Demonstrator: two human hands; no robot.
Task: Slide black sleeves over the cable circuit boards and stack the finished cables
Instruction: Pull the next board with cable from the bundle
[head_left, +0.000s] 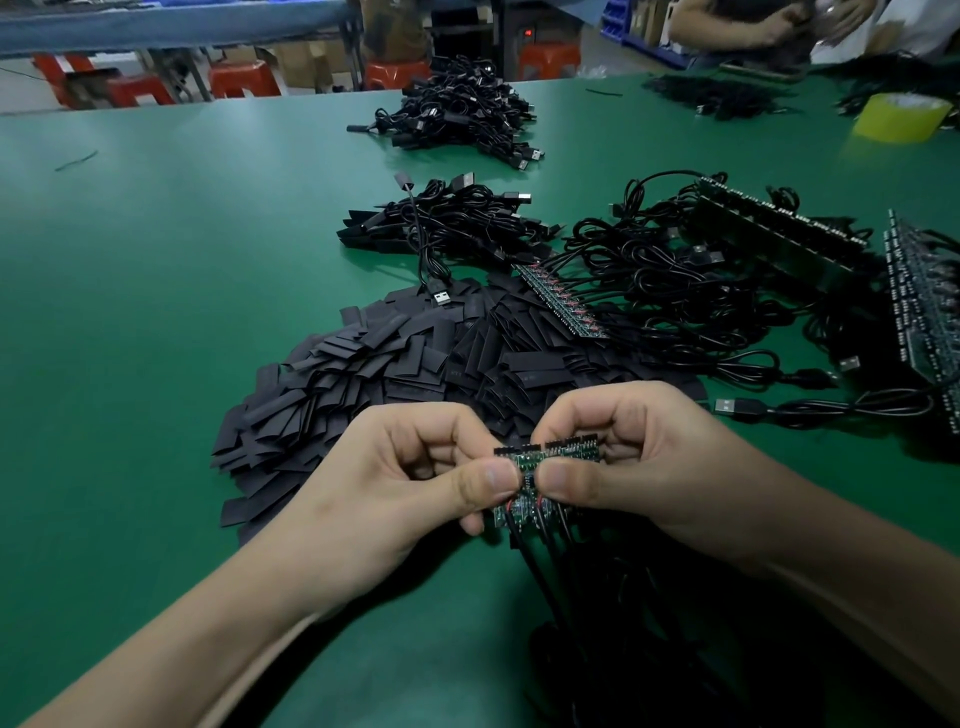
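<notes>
As left hand (405, 467), right hand (639, 457) pinch one board strip (535, 459).

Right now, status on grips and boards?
Left grip and right grip both pinching the circuit board strip, cables trailing below. No sleeve on it yet. Sleeve pile just beyond, nothing blocking.
</notes>
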